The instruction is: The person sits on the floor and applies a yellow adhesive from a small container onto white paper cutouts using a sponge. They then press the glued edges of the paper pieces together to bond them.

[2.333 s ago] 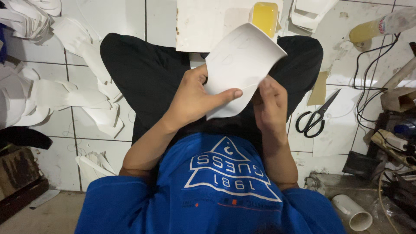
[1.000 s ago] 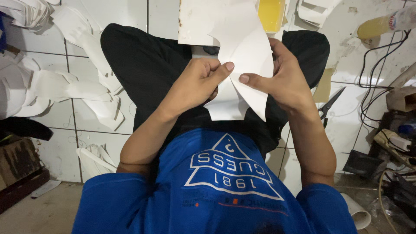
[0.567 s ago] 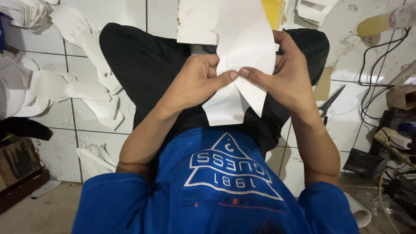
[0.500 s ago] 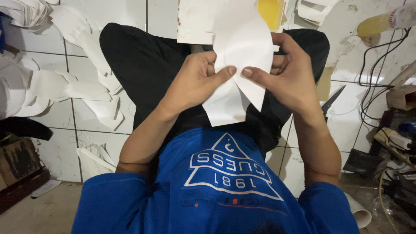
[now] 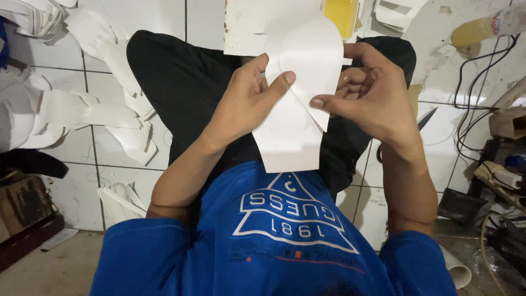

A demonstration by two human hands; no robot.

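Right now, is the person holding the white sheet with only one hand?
No, both hands grip it: the left hand and right hand pinch the white sheet over the lap.

White cut sheets [image 5: 82, 109] litter the tiled floor [image 5: 208, 22]; black cables [image 5: 466, 98] trail beside a yellow bottle [image 5: 482, 30].

A white tiled floor [image 5: 208, 22] carries everything. White cut paper pieces [image 5: 93, 112] lie heaped at the left of the frame, a white board [image 5: 246, 27] at top centre, a yellow bottle [image 5: 485, 27] at upper right, and black cables [image 5: 466, 98] down the right side.
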